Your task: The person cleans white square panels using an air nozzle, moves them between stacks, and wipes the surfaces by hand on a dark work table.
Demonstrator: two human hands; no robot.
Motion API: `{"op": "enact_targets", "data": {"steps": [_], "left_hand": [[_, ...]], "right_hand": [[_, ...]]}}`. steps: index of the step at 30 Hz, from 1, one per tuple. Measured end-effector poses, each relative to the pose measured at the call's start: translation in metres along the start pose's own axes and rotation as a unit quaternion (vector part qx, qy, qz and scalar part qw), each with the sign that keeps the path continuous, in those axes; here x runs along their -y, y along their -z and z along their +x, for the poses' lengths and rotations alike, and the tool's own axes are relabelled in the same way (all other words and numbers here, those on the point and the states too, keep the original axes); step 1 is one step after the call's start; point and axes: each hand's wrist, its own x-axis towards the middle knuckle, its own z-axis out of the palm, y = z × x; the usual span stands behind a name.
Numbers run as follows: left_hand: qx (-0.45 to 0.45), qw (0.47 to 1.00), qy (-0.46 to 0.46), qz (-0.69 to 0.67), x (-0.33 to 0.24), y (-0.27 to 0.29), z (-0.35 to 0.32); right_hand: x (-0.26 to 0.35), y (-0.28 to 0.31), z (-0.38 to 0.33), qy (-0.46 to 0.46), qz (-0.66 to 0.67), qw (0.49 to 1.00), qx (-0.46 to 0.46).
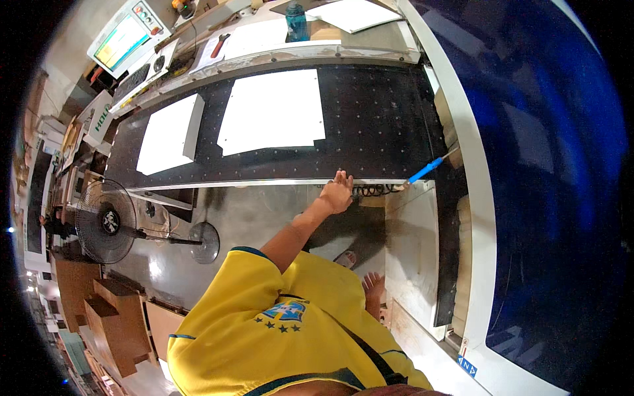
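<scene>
The left hand [337, 193] is rested at the near edge of the black table [370, 132], fingers loosely extended, nothing seen gripped; the right hand [374, 285] is hung nearside of the table, fingers spread, seemingly empty. Two white boards [274, 109] are laid on the table, untouched, what's left unclear; a fan [109, 221] is stood off the table's near left, a screen [125, 43] mounted beyond its far left.

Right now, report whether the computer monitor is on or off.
On: the computer monitor shows a lit display with yellow and blue-green areas.

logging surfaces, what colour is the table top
The table top is black with pale dots, clearest in the head view.
</scene>
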Motion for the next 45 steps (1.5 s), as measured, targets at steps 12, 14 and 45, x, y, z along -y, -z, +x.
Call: {"op": "enact_targets", "data": {"steps": [12, 14, 45], "left_hand": [[-0.067, 0.981, -0.024, -0.178, 0.039, -0.015, -0.033], [-0.1, 0.967, -0.036, -0.233, 0.042, -0.022, -0.03], [-0.595, 0.554, 0.525, -0.253, 0.267, 0.017, -0.109]], "right_hand": [[0.24, -0.34, 0.014, 0.476, -0.272, 0.835, -0.045], [0.266, -0.354, 0.011, 0.491, -0.259, 0.831, -0.038], [0.244, -0.265, -0.013, 0.355, -0.297, 0.886, -0.043]]}}
